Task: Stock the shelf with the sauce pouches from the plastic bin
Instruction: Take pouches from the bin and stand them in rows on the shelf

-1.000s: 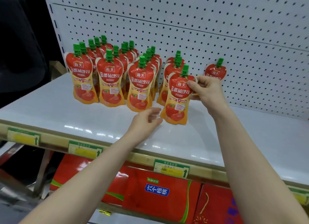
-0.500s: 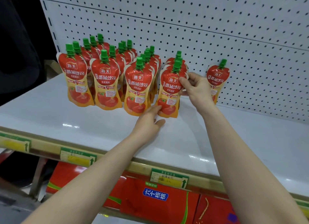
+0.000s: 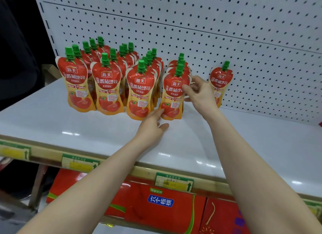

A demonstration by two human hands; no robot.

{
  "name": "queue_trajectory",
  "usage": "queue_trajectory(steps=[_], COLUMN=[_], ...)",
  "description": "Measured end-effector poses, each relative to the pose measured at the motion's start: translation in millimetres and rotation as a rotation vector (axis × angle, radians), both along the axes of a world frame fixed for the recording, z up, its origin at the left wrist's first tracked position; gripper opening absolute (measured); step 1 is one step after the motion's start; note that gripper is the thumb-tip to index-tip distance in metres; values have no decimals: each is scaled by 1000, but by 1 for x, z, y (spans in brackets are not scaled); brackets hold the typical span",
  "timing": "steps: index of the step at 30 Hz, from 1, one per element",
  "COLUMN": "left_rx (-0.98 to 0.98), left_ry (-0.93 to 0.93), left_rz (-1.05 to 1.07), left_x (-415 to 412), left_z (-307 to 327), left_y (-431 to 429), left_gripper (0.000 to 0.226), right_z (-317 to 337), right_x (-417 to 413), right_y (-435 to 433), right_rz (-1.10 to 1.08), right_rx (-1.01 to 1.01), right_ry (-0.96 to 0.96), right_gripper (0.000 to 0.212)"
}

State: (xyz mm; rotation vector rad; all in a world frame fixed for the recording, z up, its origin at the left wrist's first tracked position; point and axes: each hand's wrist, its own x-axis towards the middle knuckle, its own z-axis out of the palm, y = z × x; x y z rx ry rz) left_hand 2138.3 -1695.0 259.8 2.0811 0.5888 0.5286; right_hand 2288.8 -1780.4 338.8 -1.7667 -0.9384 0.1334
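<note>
So, going L to R: three rows of pouches (image 3: pixel 108 83) stand caps-up on the shelf (image 3: pixel 87 129). In the next row over, the front pouch (image 3: pixel 173 94) is upright too, long axis vertical, base on the shelf. L hand (image 3: pixel 153 125) sits just below-left of it, fingers relaxed, tips touching its bottom edge, no grip. R hand (image 3: pixel 200 92) pinches the pouch's right shoulder w/ thumb + fingers, so R is the one actually holding it. Further right a lone pouch (image 3: pixel 221 80) leans on the pegboard (image 3: pixel 244 42). Bin's not in view, so can't say what's left in it.
</note>
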Motion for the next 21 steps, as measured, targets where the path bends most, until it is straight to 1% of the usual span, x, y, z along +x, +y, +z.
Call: queue_trajectory(steps=[3, 6, 10, 13, 18, 21], left_rx=[-11, -23, -66, -114, -229, -279], left_ry=[-12, -88, -199, -248, -296, -243], left_rz=[-8, -35, -115, -172, -300, -423], left_x=[-5, -18, -41, -62, -98, -111], left_z=[9, 19, 20, 12, 0, -31], left_y=[-3, -13, -35, -63, -134, -179], left_gripper=[56, 47, 32, 26, 26, 27], right_z=[-5, -13, -28, -45, -87, -130], right_x=[-2, -14, -47, -85, -158, -193], right_y=[-15, -45, -103, -162, -275, -345], right_rz=[-118, -200, -296, -382, -569, -696], right_rx=[-56, -99, -186, -187, -153, -190], right_ry=[-67, -134, -294, -362, -369, -270], right_gripper=[20, 20, 18, 19, 20, 20])
